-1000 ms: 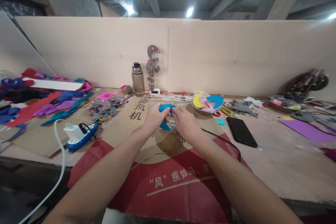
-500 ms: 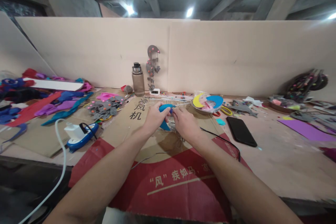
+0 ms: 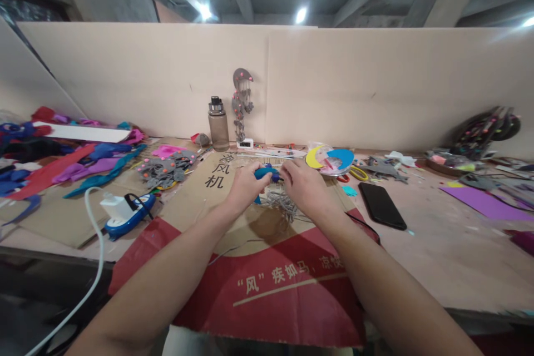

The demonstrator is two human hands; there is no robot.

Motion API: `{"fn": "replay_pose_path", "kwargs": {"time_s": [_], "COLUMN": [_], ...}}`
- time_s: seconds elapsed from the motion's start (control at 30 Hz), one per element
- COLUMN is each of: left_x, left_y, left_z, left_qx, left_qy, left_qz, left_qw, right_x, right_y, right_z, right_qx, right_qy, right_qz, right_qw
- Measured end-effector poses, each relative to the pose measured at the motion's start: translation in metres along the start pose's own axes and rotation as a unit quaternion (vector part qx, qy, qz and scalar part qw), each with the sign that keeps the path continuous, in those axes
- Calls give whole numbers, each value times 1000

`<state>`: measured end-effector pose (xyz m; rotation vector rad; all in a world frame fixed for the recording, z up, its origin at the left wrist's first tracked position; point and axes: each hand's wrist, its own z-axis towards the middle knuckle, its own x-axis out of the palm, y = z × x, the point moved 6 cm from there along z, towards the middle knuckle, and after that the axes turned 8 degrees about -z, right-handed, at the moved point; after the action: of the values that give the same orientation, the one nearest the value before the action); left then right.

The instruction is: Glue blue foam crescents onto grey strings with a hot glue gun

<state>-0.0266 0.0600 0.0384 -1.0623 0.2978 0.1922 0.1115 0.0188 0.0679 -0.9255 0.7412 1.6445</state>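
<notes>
- Partly cut off by the left border, a heap of felt scraps point(image 3: 112, 169) fills the desk's point(image 3: 442, 267) far left corner; its lower layers are buried.
- Nearer the left front edge, a blue power strip point(image 3: 136, 222) carries a white plug; a white cable point(image 3: 100, 250) drops past that edge.
- Toward the far edge, grey felt pieces point(image 3: 169, 169) overlap, so single outlines are hard to make out.
- The left hand point(image 3: 247, 184) pinches a blue piece point(image 3: 266, 172) between thumb and fingers, above the cardboard point(image 3: 292, 322), midway along the desk and toward its far edge. The fingers cover part of the piece, so its full shape is hidden.
- Just beneath, a tangle of grey thread point(image 3: 283, 202) lies partly behind the right hand.
- The right hand point(image 3: 302, 183) has its fingers bent beside the piece's right end; I cannot tell whether they pinch anything.
- Right of that, near the far edge, yellow scissor handles point(image 3: 359, 173) show; the blades are hard to find.
- A dark-screened phone point(image 3: 381, 206) lies nearer the front edge.
- At the desk's right, a purple sheet point(image 3: 488, 203) reaches the border.
</notes>
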Motion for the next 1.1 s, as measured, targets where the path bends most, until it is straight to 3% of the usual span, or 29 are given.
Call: {"fn": "replay_pose_path", "kwargs": {"time_s": [0.2,0.4,0.5,0.67,0.73,0.8,0.87,0.93,1.0,1.1], "left_x": [6,11,14,24,26,27,27,27,27,28], "left_y": [0,8,13,21,23,24,25,27,30,34], "left_z": [1,4,5,2,1,1,0,0,0,-1], "left_qx": [-28,-64,-79,-124,-142,-154,-161,-165,-171,-180], "left_qy": [68,138,156,169,157,133,106,78,50,16], "left_qz": [-71,-193,-250,-357,-396,-424,-434,-431,-425,-418], "left_qw": [995,969,953,910,894,883,880,884,887,890], "right_x": [4,20,32,52,57,62,67,72,74,64], "right_y": [-23,-37,-38,-24,-18,-14,-12,-11,-12,-11], "right_z": [7,14,14,6,4,3,3,2,2,3], "right_qx": [8,63,106,157,168,176,181,187,185,140], "right_qy": [-70,-30,40,169,183,174,153,136,117,65], "right_qz": [148,325,454,626,661,680,671,636,579,442], "right_qw": [986,943,884,745,708,690,703,737,785,884]}}
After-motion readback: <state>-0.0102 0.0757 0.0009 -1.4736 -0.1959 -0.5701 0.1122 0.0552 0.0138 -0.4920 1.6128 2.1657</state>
